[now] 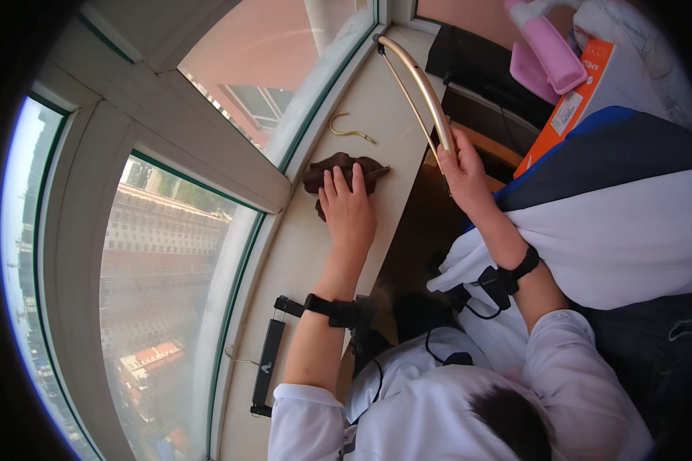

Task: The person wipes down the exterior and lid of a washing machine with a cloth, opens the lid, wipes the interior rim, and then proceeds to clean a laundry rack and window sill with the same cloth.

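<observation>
My left hand lies on a crumpled dark brown cloth on the windowsill. Its fingers are stretched out and slightly apart across the top of the cloth, and its thumb is hidden. My right hand is closed around one end of a gold-coloured clothes hanger. The hanger has a curved shoulder piece and a thin straight bar, and its far end points up toward the window corner. A loose gold metal hook rests on the sill just beyond the cloth, apart from the hanger.
A black clip hanger with a metal hook lies on the pale windowsill beside my left forearm. Window glass borders the sill on the left. An orange box, a pink plastic object and piled clothing occupy the right.
</observation>
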A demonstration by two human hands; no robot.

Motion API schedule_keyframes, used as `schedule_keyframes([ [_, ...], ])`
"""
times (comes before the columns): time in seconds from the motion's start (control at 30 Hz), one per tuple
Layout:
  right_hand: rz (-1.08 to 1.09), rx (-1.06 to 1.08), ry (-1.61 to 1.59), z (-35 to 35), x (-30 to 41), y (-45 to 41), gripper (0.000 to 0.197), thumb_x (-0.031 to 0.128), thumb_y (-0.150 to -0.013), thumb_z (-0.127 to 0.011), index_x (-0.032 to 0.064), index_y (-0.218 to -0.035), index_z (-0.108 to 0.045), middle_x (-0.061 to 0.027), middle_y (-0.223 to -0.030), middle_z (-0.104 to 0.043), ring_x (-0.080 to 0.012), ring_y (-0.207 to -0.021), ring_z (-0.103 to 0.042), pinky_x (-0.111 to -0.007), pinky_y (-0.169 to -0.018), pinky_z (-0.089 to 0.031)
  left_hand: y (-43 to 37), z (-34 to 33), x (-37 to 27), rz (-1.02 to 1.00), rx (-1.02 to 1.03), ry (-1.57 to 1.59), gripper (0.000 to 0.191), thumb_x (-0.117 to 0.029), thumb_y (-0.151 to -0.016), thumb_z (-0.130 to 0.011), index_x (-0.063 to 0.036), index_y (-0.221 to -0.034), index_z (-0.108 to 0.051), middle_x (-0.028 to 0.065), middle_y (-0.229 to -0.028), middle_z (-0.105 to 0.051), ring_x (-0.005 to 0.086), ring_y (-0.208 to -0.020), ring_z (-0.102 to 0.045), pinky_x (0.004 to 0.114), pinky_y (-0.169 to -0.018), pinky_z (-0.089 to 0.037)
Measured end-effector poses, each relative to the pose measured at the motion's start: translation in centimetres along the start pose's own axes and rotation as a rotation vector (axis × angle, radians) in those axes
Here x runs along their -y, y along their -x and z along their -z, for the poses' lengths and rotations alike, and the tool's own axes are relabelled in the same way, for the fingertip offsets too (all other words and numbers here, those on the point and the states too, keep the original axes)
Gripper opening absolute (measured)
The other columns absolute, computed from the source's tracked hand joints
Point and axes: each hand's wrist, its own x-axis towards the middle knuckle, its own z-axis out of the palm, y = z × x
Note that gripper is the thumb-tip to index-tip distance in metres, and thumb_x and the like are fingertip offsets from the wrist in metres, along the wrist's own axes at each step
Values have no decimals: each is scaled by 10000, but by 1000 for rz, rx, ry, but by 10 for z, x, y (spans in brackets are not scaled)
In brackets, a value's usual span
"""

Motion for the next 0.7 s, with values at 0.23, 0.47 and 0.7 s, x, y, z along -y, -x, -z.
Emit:
schedule_keyframes([
  [0.23, -32, -31, 38, 32, 12, 16, 432, 33, -917, -533, 24, -1343, -461, -51, -969, -569, -97, -771, -524, -236, -701, -473, -58, -22, -8, -66, -9, 12, 577, -166, -867, -657, -58, -1392, -442, 260, -1406, -435, 424, -1345, -371, 551, -1099, -304],
  [0.47, 36, -51, 338, -20, -12, -26, 425, 17, -840, -591, 21, -1256, -504, -156, -996, -631, -274, -837, -639, -354, -756, -517, -53, -2, -11, -2, 109, 37, 547, -148, -822, -691, -72, -1334, -516, 191, -1403, -478, 370, -1342, -401, 500, -1068, -368],
  [0.7, 26, -5, 610, -97, -40, -78, 379, 75, -771, -645, 36, -1118, -497, -136, -1010, -608, -331, -939, -624, -412, -779, -524, 2, 27, 11, 47, 121, 25, 569, -134, -788, -720, -97, -1323, -532, 157, -1395, -494, 358, -1325, -423, 472, -1008, -436],
])
